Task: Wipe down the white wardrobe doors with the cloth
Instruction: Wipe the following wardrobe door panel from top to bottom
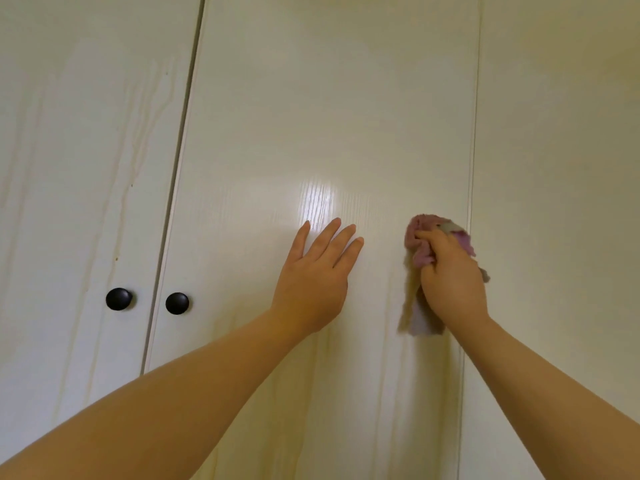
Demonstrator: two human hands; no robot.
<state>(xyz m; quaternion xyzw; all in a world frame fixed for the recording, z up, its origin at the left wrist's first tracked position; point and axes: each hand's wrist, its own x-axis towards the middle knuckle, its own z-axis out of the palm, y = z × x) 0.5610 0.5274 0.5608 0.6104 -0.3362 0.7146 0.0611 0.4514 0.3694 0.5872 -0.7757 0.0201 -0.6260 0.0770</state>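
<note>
L door looked streaky. On mid door, L hand lay flat, fingers straight, bracing. R hand clutched bunched cloth nr door's R edge. Best w/ firm overlapping strokes, top down.

Place: a home, probably a bedroom, seen close up against fitted storage.
Furniture: tall white wardrobe doors with a faint wood-grain finish, meeting at a narrow vertical gap.
Hardware: left knob and right knob, round and black, one on each side of that gap.
Side: plain cream panel just beside the doors.
Housework: a bare right hand grips a pink cloth against a door.
</note>
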